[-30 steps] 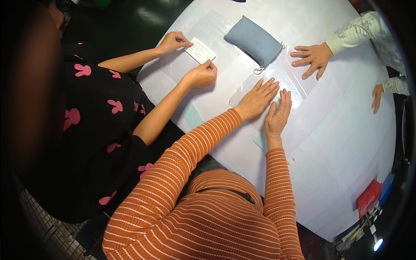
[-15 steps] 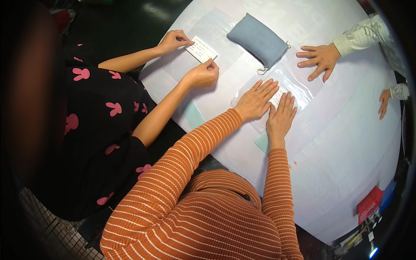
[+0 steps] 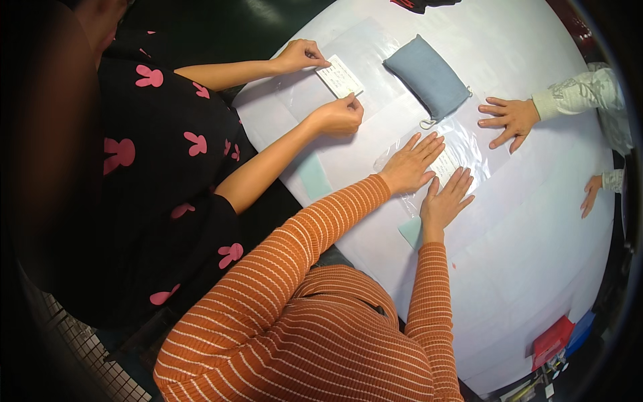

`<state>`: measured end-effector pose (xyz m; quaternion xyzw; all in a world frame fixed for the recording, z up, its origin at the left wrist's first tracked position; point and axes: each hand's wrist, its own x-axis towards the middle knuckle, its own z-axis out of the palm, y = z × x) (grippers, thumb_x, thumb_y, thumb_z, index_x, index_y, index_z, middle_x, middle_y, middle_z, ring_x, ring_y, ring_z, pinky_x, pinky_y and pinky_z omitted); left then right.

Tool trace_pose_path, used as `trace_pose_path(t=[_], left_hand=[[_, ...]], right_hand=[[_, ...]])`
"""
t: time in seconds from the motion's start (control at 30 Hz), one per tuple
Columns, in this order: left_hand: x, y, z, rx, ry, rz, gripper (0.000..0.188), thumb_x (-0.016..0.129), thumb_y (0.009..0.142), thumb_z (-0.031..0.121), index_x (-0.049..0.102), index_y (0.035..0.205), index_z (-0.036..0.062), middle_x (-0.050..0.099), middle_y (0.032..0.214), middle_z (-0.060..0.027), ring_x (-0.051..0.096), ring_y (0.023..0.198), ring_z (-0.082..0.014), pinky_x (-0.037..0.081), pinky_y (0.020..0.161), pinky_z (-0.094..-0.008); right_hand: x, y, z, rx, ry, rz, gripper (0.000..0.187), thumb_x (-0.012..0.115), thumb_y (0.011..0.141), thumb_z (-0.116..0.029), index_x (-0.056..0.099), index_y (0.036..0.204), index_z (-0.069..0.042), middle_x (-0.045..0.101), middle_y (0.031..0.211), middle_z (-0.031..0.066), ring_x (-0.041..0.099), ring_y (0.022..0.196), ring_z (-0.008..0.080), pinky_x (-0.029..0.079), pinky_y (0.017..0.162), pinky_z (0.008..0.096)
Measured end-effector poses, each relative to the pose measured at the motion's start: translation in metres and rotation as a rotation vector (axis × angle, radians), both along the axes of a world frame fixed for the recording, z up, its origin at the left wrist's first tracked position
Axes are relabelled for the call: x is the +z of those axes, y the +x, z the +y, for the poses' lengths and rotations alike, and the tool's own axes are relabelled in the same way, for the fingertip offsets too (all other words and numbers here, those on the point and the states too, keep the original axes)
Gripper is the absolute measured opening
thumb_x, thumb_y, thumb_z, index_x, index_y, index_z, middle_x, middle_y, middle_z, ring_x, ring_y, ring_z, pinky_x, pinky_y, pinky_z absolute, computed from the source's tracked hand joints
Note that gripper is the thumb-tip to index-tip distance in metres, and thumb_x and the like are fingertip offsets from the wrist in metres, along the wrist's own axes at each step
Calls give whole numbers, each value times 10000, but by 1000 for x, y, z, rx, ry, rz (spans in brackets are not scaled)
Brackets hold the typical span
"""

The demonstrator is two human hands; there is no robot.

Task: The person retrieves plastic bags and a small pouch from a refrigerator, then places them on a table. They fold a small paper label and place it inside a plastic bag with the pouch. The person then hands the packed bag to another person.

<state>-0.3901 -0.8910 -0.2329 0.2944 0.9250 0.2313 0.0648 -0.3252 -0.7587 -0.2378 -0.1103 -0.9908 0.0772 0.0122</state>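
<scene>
My left hand [image 3: 412, 165] lies flat with its fingers stretched out on a clear plastic bag [image 3: 463, 142]. Close by, my right hand [image 3: 445, 203] also rests on the bag, fingers extended. A white printed paper label [image 3: 445, 165] shows between the two hands, its edges partly covered by my fingers. Whether the label is inside the bag or on top of it, I cannot tell. Just beyond the bag lies a blue-grey drawstring pouch [image 3: 427, 77], with cord loops at its near corners. A piece of pale green material [image 3: 411, 232] pokes out beside my right wrist.
On the left, a co-worker's hands hold a white card [image 3: 339, 77] over another clear bag [image 3: 365, 41]. Another person's hand [image 3: 510, 122] rests on the white table [image 3: 536, 254] at right, with a further hand [image 3: 591, 195] beyond. A red item [image 3: 552, 342] sits near the right edge.
The whole view has shifted slightly. My right hand has slid a little toward me, away from my left, and more of the label shows between them. The co-worker still holds the card.
</scene>
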Motion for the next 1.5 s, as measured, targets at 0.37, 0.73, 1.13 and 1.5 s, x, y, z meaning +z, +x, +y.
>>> trace_pose_path(t=[0.37,0.73,1.13,1.5], left_hand=[[-1,0,1,1,-9,31,675,456,890,381,244,1426,30,210,1503,-107,118,1408,-216,103,1143,-411],[1,0,1,-10,-37,20,674,443,897,384,228,1432,34,184,1511,-115,115,1410,-229,96,1140,-418],[0,0,1,-12,-55,51,680,450,892,393,240,1427,30,197,1506,-117,119,1408,-225,89,1142,-410],[1,-3,-1,-8,61,7,630,487,885,318,289,1402,18,251,1476,-123,154,1393,-248,145,1126,-431]], right_hand=[[-3,1,3,2,-12,27,615,444,928,-380,253,1428,-78,197,1507,117,144,1401,289,97,1091,567],[-2,2,3,-7,-40,21,618,445,926,-369,242,1436,-86,194,1510,103,136,1403,284,95,1091,570],[-2,2,2,-4,-35,29,617,438,928,-376,243,1436,-86,189,1513,95,134,1404,276,91,1092,571],[0,-1,1,-10,-33,-4,613,440,928,-356,241,1436,-76,194,1509,109,139,1401,286,91,1094,562]])
